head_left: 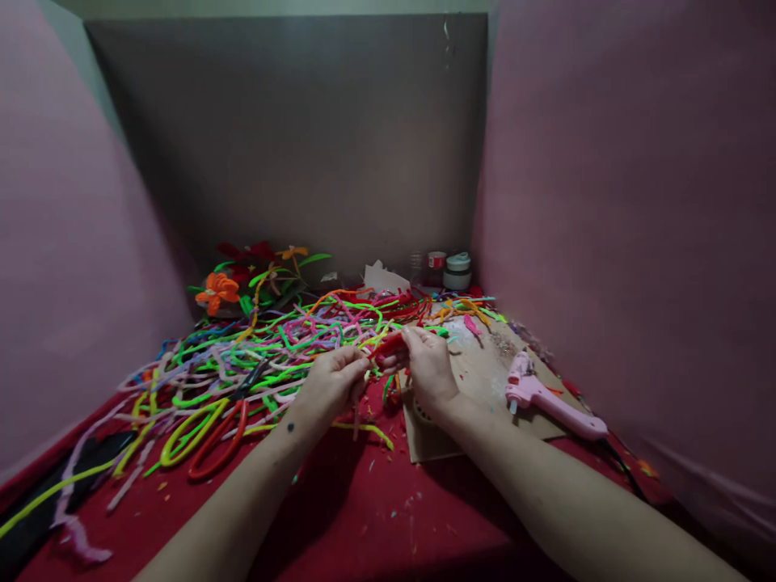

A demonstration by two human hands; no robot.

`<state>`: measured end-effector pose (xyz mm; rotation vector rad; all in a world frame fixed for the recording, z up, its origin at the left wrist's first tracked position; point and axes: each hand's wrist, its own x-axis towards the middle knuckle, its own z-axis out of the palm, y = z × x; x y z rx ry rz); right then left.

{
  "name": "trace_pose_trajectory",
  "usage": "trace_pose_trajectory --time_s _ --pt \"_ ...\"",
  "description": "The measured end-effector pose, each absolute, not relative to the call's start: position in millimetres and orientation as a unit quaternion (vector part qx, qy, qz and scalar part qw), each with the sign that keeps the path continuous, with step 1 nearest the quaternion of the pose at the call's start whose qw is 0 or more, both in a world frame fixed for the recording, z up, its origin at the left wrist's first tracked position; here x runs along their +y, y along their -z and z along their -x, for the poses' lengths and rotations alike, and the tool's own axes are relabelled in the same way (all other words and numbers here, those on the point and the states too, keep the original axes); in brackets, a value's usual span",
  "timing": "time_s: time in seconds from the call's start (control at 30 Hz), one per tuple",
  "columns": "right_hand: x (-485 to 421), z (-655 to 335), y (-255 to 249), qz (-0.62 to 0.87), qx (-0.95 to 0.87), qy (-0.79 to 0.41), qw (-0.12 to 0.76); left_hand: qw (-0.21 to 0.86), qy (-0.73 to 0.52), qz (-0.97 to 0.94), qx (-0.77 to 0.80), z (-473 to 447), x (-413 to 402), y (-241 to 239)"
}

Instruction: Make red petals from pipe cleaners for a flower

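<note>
In the head view, a fuzzy red pipe-cleaner piece (391, 347) is stretched between my two hands above the table. My left hand (336, 376) pinches its left end between thumb and fingers. My right hand (429, 368) closes round the other end, with some fingers behind the piece. Below the left hand hangs a pale strand, and I cannot tell whether it is held. A tangled heap of coloured pipe cleaners (284, 347) spreads behind and left of the hands. Beneath my right wrist, a cardboard sheet (436, 449) carries a round object, mostly hidden.
A pink glue gun (551, 400) lies on the cardboard at right, its cord trailing frontward. Scissors (221, 440) with looped handles lie at left. Pipe-cleaner flowers (217, 293) stand at back left, and a lidded jar (457, 272) at back right. Pink walls flank the red-covered table (364, 517).
</note>
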<state>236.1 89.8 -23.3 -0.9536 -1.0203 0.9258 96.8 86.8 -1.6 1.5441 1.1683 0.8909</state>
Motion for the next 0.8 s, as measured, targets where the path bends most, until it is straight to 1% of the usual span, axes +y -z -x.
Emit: trace_pose_trajectory --time_s 0.07,0.1,0.13,0.2,0.27,0.33,0.4,0.5,0.63,0.8 --pt "81.0 -235.3 22.5 0.438 -0.525 -0.240 0.689 0.447 -0.401 -0.630 0.493 -94.3 89.8 0.7" --pt "74.6 -233.0 22.9 0.422 -0.581 -0.144 0.681 0.433 -0.418 -0.626 0.496 -93.1 91.7 0.2" --pt "67.6 -229.5 23.9 0.392 -0.630 -0.074 0.666 0.425 -0.430 -0.623 0.496 -92.2 93.7 -0.6" --pt "54.1 -219.8 28.2 0.281 -0.770 -0.005 0.573 0.424 -0.429 -0.620 0.501 -91.9 97.6 -2.9" --pt "44.3 -209.6 34.2 0.220 -0.839 0.059 0.493 0.416 -0.408 -0.639 0.503 -94.9 101.9 -5.5" --pt "39.7 -202.3 39.8 0.213 -0.858 0.072 0.461 0.391 -0.377 -0.675 0.500 -101.7 107.2 -7.8" --pt "38.7 -199.1 43.7 0.217 -0.865 0.073 0.447 0.362 -0.345 -0.715 0.489 -111.6 114.4 -9.0" --pt "39.9 -199.2 46.5 0.220 -0.864 0.069 0.447 0.321 -0.292 -0.756 0.491 -129.7 127.9 -7.6" --pt "41.9 -199.2 48.6 0.221 -0.864 0.057 0.448 0.236 -0.224 -0.798 0.507 -153.0 145.8 0.7" --pt "45.6 -196.9 49.6 0.240 -0.861 0.047 0.445 0.230 -0.181 -0.814 0.502 -170.4 160.1 13.9"
